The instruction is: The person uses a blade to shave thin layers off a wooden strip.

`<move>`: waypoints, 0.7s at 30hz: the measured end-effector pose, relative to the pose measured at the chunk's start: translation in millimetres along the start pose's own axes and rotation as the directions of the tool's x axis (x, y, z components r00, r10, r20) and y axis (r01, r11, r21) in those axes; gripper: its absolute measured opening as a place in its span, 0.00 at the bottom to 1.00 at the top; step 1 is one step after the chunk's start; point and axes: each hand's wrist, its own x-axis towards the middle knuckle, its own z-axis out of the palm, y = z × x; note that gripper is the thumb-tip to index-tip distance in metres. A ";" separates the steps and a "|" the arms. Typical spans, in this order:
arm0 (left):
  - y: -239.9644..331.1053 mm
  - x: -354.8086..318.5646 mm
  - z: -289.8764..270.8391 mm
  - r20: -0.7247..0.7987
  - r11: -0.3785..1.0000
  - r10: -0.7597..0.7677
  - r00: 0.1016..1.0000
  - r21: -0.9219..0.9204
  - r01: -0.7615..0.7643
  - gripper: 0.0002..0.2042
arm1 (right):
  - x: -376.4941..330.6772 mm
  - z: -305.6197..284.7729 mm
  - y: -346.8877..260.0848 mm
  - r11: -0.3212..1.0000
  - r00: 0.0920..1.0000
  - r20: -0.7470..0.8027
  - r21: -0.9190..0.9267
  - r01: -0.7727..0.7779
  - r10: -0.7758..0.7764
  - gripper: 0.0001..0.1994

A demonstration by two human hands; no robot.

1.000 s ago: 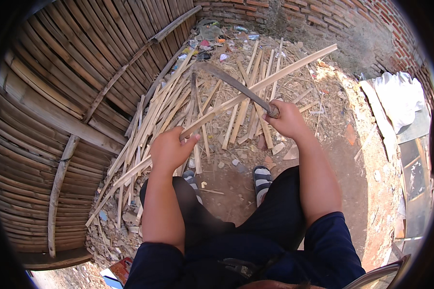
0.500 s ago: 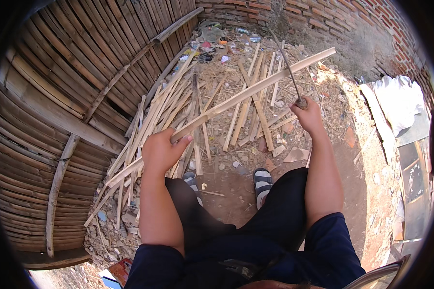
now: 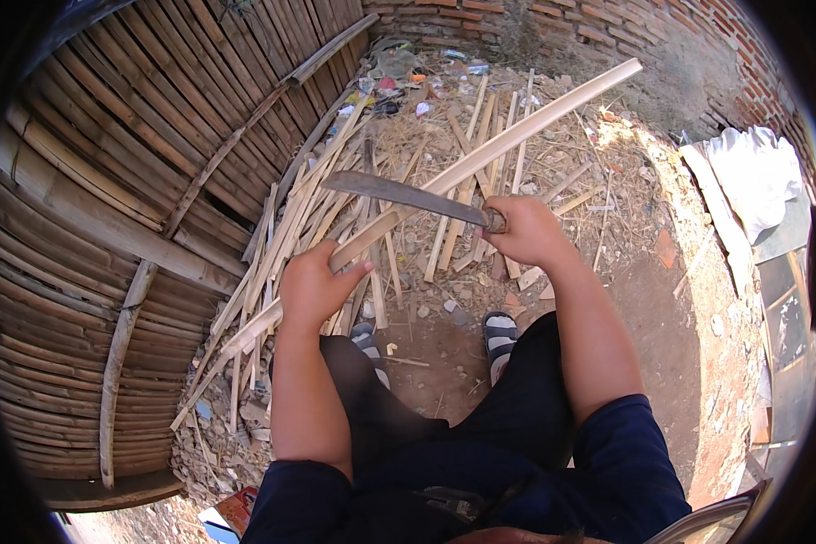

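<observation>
Bamboo strip [image 3: 517, 136] gripped in L hand [image 3: 313, 286], R hand [image 3: 526, 231] fingers closed on machete [image 3: 399, 195], offcuts pile [image 3: 408, 163] beneath

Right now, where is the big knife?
In the head view, the knife is in the right hand, its blade lying across the long bamboo strip that the left hand holds.

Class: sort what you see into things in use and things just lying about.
In use: left hand gripping the long bamboo strip; right hand holding the machete.
Lying about: loose bamboo offcuts, white cloth, woven bamboo panel, litter.
</observation>
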 end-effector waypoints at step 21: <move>5.1 -0.2 0.4 -0.084 0.997 0.040 0.996 0.070 -0.034 0.25 | -3.1 -4.1 4.0 0.995 0.996 -0.012 -0.038 0.089 -0.090 0.15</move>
